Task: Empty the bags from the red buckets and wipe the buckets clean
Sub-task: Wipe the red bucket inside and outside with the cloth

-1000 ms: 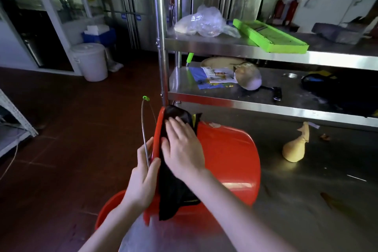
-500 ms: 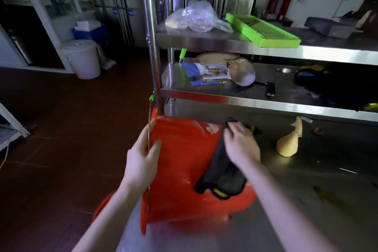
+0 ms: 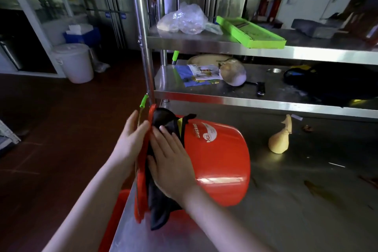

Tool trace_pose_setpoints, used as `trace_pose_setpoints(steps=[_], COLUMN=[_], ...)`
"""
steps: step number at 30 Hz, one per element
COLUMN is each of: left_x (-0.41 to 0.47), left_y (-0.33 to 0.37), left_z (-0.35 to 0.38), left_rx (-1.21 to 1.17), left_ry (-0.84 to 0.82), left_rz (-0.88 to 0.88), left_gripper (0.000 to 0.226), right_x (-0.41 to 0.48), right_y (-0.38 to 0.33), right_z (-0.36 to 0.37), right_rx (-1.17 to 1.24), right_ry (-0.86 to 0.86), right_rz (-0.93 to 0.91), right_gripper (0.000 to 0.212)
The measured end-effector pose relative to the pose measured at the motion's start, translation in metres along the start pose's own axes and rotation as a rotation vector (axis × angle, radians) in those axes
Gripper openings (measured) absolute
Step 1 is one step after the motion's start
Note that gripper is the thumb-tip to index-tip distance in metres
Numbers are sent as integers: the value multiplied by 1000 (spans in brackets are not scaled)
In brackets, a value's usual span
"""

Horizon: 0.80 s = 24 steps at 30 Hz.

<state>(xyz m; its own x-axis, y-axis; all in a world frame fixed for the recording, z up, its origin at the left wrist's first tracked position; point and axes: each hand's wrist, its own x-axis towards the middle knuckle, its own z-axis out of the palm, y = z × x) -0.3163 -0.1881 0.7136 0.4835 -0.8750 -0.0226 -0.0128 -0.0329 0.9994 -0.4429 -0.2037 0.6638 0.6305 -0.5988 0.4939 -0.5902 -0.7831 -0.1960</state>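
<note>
A black cloth [image 3: 162, 118] is pressed onto the tipped red bucket [image 3: 221, 159] by the flat right hand [image 3: 171, 161]. The open left hand [image 3: 131, 141] is laid against its rim. A yellowish pouch [image 3: 279, 143] is seen nearby on the steel table [image 3: 286, 210].

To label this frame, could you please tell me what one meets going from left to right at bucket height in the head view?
left hand at the rim → black cloth → red bucket lying on its side → tan pear-shaped object. The right hand lies over the cloth and is left out.
</note>
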Motion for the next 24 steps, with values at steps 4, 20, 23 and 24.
trace_pose_setpoints(steps=[4, 20, 23, 24], left_x=[10, -60, -55, -59], left_y=[14, -40, -38, -39], left_z=[23, 0, -6, -7], left_rx=[469, 396, 416, 423], left_ry=[163, 139, 120, 117], left_rz=[125, 384, 404, 415], left_gripper=[57, 66, 73, 75], right_x=[-9, 53, 38, 33], right_y=[19, 64, 23, 27], right_z=[-9, -22, -17, -19], right_rx=[39, 100, 82, 84], right_ry=[65, -183, -96, -81], right_rz=[8, 274, 32, 7], right_gripper=[50, 44, 51, 51])
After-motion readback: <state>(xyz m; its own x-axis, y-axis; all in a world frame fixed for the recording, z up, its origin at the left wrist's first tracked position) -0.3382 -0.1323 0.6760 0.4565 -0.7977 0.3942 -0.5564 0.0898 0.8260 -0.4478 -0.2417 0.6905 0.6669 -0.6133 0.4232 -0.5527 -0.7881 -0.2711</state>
